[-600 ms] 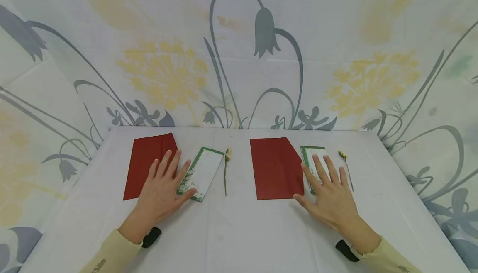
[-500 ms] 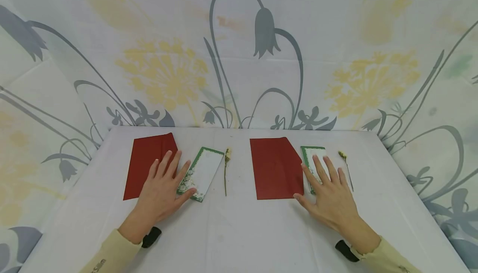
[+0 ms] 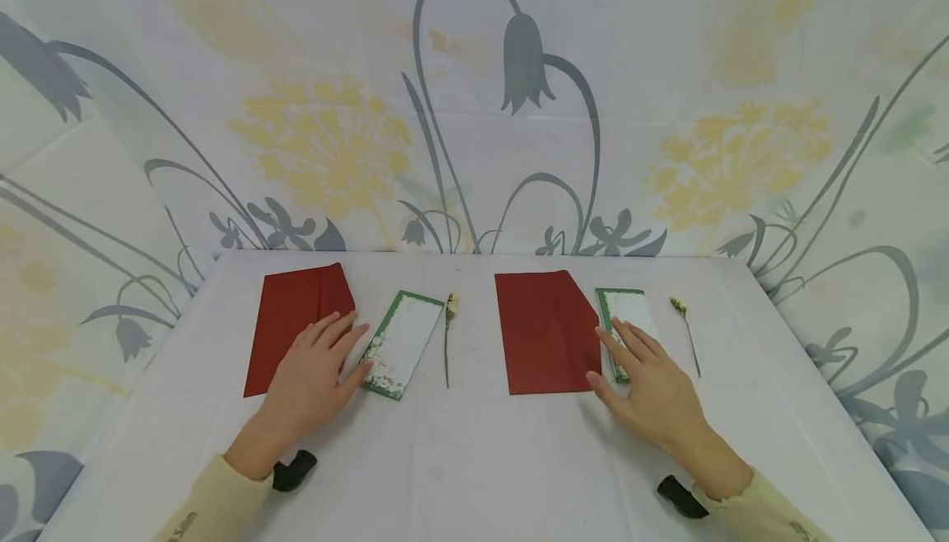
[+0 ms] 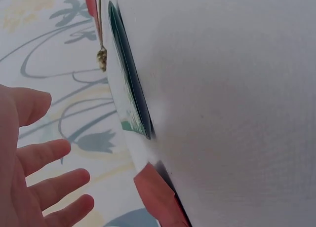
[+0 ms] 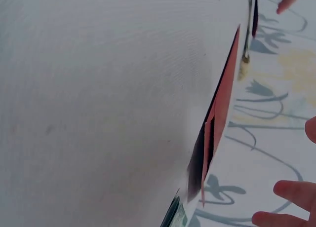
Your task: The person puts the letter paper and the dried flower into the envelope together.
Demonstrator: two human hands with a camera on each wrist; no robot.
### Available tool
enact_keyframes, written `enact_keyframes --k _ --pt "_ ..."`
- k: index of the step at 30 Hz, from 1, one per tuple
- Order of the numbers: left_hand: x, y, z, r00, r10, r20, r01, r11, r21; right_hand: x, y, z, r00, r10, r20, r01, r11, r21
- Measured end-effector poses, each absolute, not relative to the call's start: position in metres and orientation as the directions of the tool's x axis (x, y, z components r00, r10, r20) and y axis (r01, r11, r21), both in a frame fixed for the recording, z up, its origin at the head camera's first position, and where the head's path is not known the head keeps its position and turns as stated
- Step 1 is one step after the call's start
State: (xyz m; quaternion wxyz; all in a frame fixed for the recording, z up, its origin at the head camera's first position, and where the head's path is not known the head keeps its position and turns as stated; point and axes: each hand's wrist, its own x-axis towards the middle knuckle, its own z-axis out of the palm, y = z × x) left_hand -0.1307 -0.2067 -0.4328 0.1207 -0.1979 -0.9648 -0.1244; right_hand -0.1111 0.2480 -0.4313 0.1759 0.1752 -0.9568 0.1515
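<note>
Hovering empty and loosely spread, the left hand (image 3: 302, 381) and right hand (image 3: 658, 390) grip nothing; red envelopes (image 3: 292, 303), cards (image 3: 410, 340) and flower sprigs (image 3: 451, 310) lie toward the far edge of the table (image 3: 474, 476), seemingly all left to do.

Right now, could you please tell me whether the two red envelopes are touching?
No, the left envelope and the right envelope lie apart, with a card between them.

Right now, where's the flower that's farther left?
In the head view, the left flower lies slightly left of centre, between the left green-bordered card and the right red envelope, closer to the card.
</note>
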Motion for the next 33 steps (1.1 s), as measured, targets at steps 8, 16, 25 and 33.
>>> enact_keyframes --k 8,16,25,33 --pt "-0.129 -0.22 -0.433 -0.9 0.258 0.351 0.374 0.87 0.32 -0.114 0.236 -0.429 -0.927 -0.246 0.284 -0.362 0.788 -0.498" --pt "-0.13 -0.238 -0.428 -0.951 0.136 0.278 0.246 0.877 0.413 -0.118 0.22 -0.431 -0.939 -0.259 0.225 -0.343 0.69 -0.637" --pt "-0.137 -0.26 -0.427 -0.966 0.082 0.247 0.195 0.857 0.477 -0.123 0.204 -0.434 -0.934 -0.284 0.215 -0.352 0.639 -0.684" --pt "-0.147 -0.279 -0.427 -0.977 0.115 0.18 0.19 0.851 0.49 -0.129 0.19 -0.435 -0.925 -0.306 0.228 -0.373 0.604 -0.704"
